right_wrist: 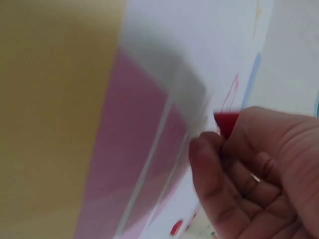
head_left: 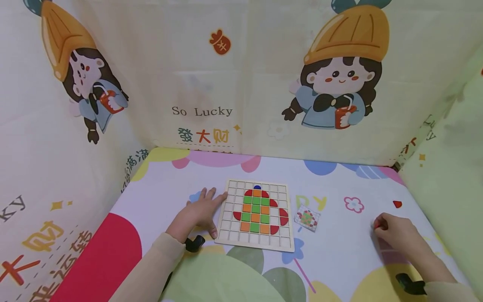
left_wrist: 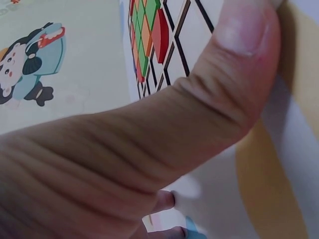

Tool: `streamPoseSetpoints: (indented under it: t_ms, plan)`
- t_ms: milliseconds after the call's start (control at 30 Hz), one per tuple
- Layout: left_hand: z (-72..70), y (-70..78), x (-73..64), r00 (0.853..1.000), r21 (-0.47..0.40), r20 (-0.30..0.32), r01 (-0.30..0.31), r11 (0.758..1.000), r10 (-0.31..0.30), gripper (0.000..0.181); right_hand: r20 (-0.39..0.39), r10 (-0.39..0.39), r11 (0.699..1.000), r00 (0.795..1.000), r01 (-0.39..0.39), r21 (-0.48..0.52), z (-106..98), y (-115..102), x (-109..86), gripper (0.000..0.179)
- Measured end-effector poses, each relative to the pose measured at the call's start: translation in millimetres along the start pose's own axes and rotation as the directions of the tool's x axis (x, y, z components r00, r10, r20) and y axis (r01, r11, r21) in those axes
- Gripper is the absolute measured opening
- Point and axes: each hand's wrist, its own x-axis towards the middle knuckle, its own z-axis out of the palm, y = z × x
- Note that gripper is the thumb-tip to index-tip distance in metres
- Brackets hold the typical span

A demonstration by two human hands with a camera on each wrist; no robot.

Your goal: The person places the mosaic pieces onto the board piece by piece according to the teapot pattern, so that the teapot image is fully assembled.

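Note:
A square wooden grid board point(head_left: 231, 205) lies on the table, partly filled with green, orange and red pieces and one blue piece point(head_left: 257, 187) at the top. My left hand point(head_left: 200, 212) rests at the board's left side with fingers spread; its thumb point(left_wrist: 244, 64) lies at the near left corner. Over to the right, my right hand point(head_left: 398, 230) pinches a small red piece point(right_wrist: 227, 122) between thumb and finger, mostly covered by them. Just beyond that hand lies a loose red piece point(head_left: 397, 204). A small pattern card point(head_left: 307, 218) sits right of the board, showing a similar coloured design.
The table is covered by a printed cloth point(head_left: 332, 251) with flowers and coloured shapes. Cartoon-printed fabric walls point(head_left: 256, 84) stand behind the table and at both sides. A black strap-like device point(head_left: 410, 284) is at the right wrist, another point(head_left: 195, 243) at the left.

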Motion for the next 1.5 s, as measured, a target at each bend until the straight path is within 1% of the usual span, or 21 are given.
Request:
streamPoseSetpoints:
  t_ms: [33, 67, 167, 233, 300, 400, 533, 600, 667, 767, 867, 1000, 1100, 1200, 1267, 1300, 1367, 1433, 1500]
  plan:
    - [0.4, 0.2, 0.8, 1.000, 0.001, 0.000, 0.000, 1.000, 0.000, 0.135, -0.014, -0.007, 1.000, 1.000, 0.008, 0.020, 1.2, -3.7, -0.4, 0.008]
    - [0.8, 0.4, 1.4, 1.000, 0.003, 0.001, -0.001, 1.000, 0.001, 0.135, -0.011, -0.008, 0.999, 1.000, 0.009, 0.038, 1.9, -8.1, -0.2, 0.007]
    - [1.4, 0.4, 2.6, 1.000, 0.004, 0.000, -0.002, 1.000, 0.002, 0.135, 0.027, 0.009, 0.997, 1.000, -0.011, 0.076, 3.4, -22.0, 1.8, 0.008]
    - [1.6, 0.3, 3.1, 1.000, 0.004, -0.001, -0.003, 1.000, 0.003, 0.135, 0.052, 0.017, 0.996, 0.998, -0.022, 0.083, 3.9, -28.7, 4.1, 0.012]
    - [1.0, 0.4, 2.5, 1.000, 0.005, 0.000, -0.004, 1.000, 0.004, 0.135, 0.081, 0.028, 0.995, 0.996, -0.036, 0.095, 3.6, -34.5, 6.8, 0.018]
    - [0.3, 0.2, 2.3, 1.000, 0.008, 0.000, -0.006, 1.000, 0.006, 0.136, 0.090, 0.047, 0.993, 0.995, -0.057, 0.108, 3.4, -41.7, 9.8, 0.034]
    - [-0.7, 0.8, 1.2, 1.000, 0.009, 0.001, -0.008, 1.000, 0.008, 0.136, 0.047, 0.072, 0.992, 0.996, -0.077, 0.096, 6.8, -49.1, 15.3, 0.052]
    - [-1.1, 1.4, 0.4, 1.000, 0.009, 0.000, -0.010, 1.000, 0.010, 0.136, 0.026, 0.064, 0.994, 0.998, -0.066, 0.085, 9.9, -51.0, 18.8, 0.050]
    - [-1.1, 1.7, 0.0, 1.000, 0.012, 0.000, -0.010, 1.000, 0.010, 0.135, 0.019, 0.057, 0.995, 0.998, -0.058, 0.079, 12.3, -52.9, 21.9, 0.042]
    - [-0.1, 1.4, 0.2, 1.000, 0.017, 0.000, -0.007, 1.000, 0.007, 0.135, 0.031, 0.050, 0.996, 0.998, -0.052, 0.072, 13.2, -56.1, 25.0, 0.029]
    - [0.7, 0.6, 0.7, 1.000, 0.020, -0.002, -0.003, 1.000, 0.003, 0.134, 0.041, 0.061, 0.997, 0.997, -0.063, 0.050, 11.6, -61.1, 27.2, 0.022]
    - [1.3, 0.4, 1.6, 1.000, 0.020, -0.004, 0.003, 1.000, -0.003, 0.134, 0.057, 0.055, 0.998, 0.997, -0.056, 0.017, 9.9, -68.8, 29.4, 0.014]
    - [1.0, 1.4, 2.0, 1.000, 0.013, -0.002, 0.004, 1.000, -0.004, 0.134, 0.071, 0.053, 0.999, 0.996, -0.054, 0.004, 9.1, -74.0, 28.4, 0.020]
    - [0.4, 2.5, 1.9, 1.000, 0.005, 0.000, -0.001, 1.000, 0.001, 0.135, 0.098, 0.063, 0.998, 0.993, -0.063, -0.005, 8.4, -77.5, 25.1, 0.037]
    - [0.1, 2.7, 1.6, 1.000, 0.004, 0.001, -0.001, 1.000, 0.001, 0.135, 0.121, 0.044, 0.999, 0.992, -0.043, -0.004, 8.6, -79.2, 22.4, 0.045]
    - [-0.1, 2.9, 1.1, 1.000, 0.002, 0.002, 0.000, 1.000, 0.000, 0.135, 0.128, 0.033, 0.999, 0.991, -0.032, -0.007, 9.4, -80.0, 21.1, 0.044]
    - [-0.5, 3.0, 0.2, 1.000, 0.002, 0.003, 0.004, 1.000, -0.004, 0.134, 0.141, -0.005, 1.000, 0.990, 0.004, 0.005, 11.3, -81.9, 19.3, 0.037]
    - [-0.7, 3.0, -0.8, 1.000, 0.001, 0.001, 0.007, 1.000, -0.007, 0.134, 0.136, -0.045, 0.999, 0.990, 0.043, 0.013, 13.4, -84.2, 18.4, 0.028]
    - [-1.3, 3.3, -1.5, 1.000, -0.001, -0.001, 0.008, 1.000, -0.008, 0.133, 0.124, -0.063, 0.998, 0.990, 0.062, 0.014, 15.0, -87.3, 18.1, 0.020]
